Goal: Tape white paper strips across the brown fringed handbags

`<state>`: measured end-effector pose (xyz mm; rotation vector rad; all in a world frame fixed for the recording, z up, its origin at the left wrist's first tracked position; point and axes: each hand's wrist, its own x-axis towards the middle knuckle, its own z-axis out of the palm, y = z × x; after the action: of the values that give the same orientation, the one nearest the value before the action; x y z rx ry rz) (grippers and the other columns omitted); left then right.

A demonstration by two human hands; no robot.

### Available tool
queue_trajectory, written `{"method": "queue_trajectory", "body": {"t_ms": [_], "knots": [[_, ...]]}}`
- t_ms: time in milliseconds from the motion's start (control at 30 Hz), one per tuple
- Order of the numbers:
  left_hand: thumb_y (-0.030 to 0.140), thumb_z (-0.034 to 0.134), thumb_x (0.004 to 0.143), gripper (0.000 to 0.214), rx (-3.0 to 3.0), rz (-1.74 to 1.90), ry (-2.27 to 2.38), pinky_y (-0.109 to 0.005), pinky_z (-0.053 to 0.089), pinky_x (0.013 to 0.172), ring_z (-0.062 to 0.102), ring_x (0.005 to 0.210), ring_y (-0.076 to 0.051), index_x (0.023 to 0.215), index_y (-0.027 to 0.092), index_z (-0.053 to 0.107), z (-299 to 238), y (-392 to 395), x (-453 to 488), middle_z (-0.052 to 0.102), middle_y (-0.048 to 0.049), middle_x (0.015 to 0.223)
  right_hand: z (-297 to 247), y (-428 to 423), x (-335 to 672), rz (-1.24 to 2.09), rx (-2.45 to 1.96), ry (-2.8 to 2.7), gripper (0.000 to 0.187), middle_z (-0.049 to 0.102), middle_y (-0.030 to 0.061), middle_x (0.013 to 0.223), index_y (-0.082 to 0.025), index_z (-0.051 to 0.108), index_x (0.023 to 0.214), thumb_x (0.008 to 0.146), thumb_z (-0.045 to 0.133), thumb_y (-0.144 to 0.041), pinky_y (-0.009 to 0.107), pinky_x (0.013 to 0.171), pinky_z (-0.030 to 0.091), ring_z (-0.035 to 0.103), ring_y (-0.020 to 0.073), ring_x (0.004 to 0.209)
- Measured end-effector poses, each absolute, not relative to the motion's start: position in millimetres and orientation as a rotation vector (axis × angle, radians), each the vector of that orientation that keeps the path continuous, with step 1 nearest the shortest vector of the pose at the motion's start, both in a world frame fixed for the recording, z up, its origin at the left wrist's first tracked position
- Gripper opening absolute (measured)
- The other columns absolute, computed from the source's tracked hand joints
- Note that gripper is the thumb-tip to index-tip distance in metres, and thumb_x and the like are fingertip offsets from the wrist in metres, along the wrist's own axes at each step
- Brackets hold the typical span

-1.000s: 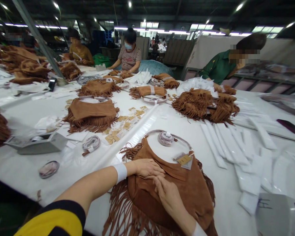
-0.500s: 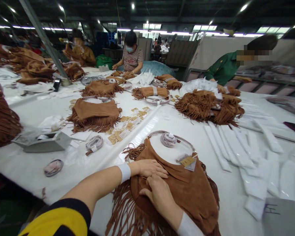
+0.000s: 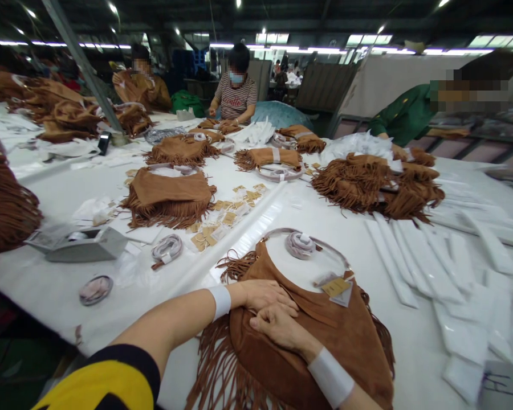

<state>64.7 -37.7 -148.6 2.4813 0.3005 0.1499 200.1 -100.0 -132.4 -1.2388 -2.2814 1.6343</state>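
Note:
A brown suede fringed handbag [image 3: 325, 353] lies flat on the white table before me, its strap arched away from me. Across its upper left part my left hand [image 3: 267, 296] rests flat, fingers stretched out. Right beside it, my right hand [image 3: 280, 326] is closed against the bag, thumb drawn in to the curled fingers; its fingertips are partly hidden, and what they grip does not show. A tan hang tag [image 3: 337, 286] lies at the bag's right upper edge. Inside the strap's loop sits a coiled strap [image 3: 300, 245] in wrapping.
More fringed bags [image 3: 171, 193] lie farther back, with a heap [image 3: 376, 185] at right. Scattered tan tags [image 3: 228, 216], a grey box [image 3: 88, 246] and coiled straps [image 3: 167, 249] are at left. White padded strips [image 3: 427, 262] cover the right side. Several co-workers stand around the table.
My right thumb has closed in toward its fingers, and that hand has shifted up against the left. The left hand stays flat on the bag. The whole view has shifted slightly.

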Motion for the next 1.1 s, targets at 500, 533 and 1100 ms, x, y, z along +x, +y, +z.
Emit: {"method": "queue_trajectory", "body": {"t_ms": [500,533,1100], "knots": [[0.043,0.062,0.085,0.03,2.352,0.655,1.178,-0.035,0.041,0.09,0.055,0.1,-0.022,0.107,0.022,0.061,-101,-126,56,0.065,-0.0057,0.103,-78,-187,274,0.593,-1.464,-2.469,0.041,0.061,0.0046,0.099,-0.023,0.059,0.096,0.063,0.083,-0.021,0.036,0.078,0.043,0.056,0.025,0.091],[0.049,0.067,0.08,0.038,2.308,0.683,1.311,-0.037,0.041,0.088,0.054,0.099,-0.023,0.106,0.021,0.06,-99,-146,52,0.063,-0.0064,0.102,-81,-191,277,0.521,-1.441,-2.474,0.044,0.06,0.0051,0.1,-0.023,0.059,0.098,0.061,0.084,-0.021,0.037,0.078,0.044,0.055,0.0255,0.092],[0.052,0.079,0.059,0.054,2.325,0.494,1.689,-0.054,0.026,0.102,0.048,0.099,-0.028,0.09,0.018,0.052,-144,-220,66,0.055,-0.0044,0.099,-116,-211,262,0.068,-1.408,-2.526,0.045,0.058,0.0013,0.08,-0.021,0.052,0.078,0.055,0.087,-0.039,0.038,0.076,0.035,0.05,0.024,0.079]]}}
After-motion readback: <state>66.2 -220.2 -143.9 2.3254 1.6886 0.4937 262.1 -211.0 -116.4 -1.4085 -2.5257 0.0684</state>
